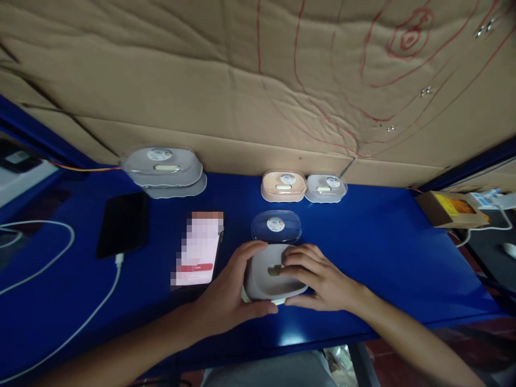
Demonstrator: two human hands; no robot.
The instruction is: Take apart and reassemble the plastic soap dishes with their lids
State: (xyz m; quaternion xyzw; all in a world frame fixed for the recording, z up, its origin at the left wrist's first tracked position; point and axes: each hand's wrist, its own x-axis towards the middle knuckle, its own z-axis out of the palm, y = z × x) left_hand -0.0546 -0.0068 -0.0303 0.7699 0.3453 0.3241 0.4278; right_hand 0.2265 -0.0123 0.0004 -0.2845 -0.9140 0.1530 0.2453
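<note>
At the front of the blue table I hold a grey oval box (264, 285), which has a dark slot in the middle of its top face. My left hand (229, 285) is wrapped round the box's left side, thumb along the front edge. From the right, my right hand (318, 274) grips the box with its thumb low at the front, and its bent fingers lie over the top near the slot. Just behind the box lies a clear plastic cover (264, 226) with a round white label.
Farther back stand a peach box (274, 192), a grey box (316, 194) and stacked larger grey boxes (177, 180). A lit phone (201, 247) and a dark phone (123, 223) on a white cable (108, 298) lie left. A cardboard box (433, 209) stands right; a brown sheet (181, 80) rises behind.
</note>
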